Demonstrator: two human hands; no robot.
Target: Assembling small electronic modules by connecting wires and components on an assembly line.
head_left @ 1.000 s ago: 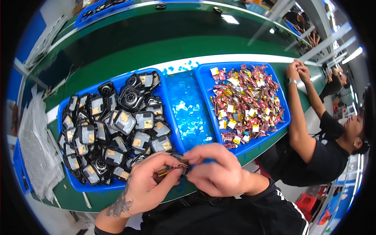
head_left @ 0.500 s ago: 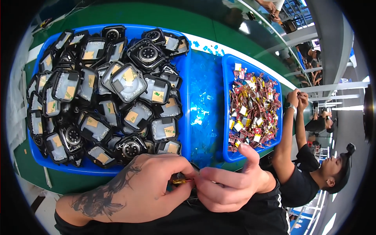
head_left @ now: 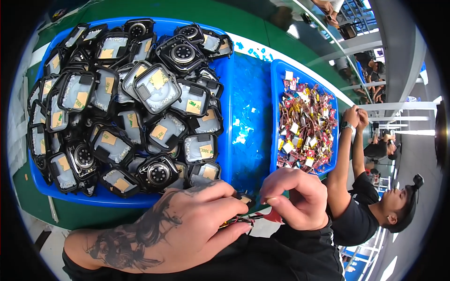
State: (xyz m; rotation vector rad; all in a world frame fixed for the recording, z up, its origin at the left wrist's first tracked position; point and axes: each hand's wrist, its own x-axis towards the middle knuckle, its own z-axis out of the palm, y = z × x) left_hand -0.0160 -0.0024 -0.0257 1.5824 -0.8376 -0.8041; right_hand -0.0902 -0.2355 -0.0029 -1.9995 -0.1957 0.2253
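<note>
My left hand [head_left: 206, 215], tattooed up the forearm, is closed near the lower middle. Between its thumb and fingers shows a small yellow-and-red flex cable [head_left: 234, 220] with dark ends. A dark piece with a tan patch [head_left: 244, 198] peeks out by its fingertips; much of it is hidden. To the right, my right hand [head_left: 297, 196] has its thumb and forefinger curled together in a pinch, and what they grip is hidden. Just under that thumb, a red strip [head_left: 273, 216] reaches toward the left hand's cable.
A big blue bin [head_left: 226, 117] heaped with black smartwatch cases [head_left: 157, 88] stands at left. Right of it, a smaller blue tray [head_left: 275, 112] holds many red, yellow and white flex parts [head_left: 304, 124]. Blue film scraps [head_left: 248, 126] lie between. A co-worker [head_left: 361, 201] sits at right.
My hands have drawn apart. The right one turned from a raised thumb to a pinch, and the red strip came into view. The bins sit slightly higher in the picture.
</note>
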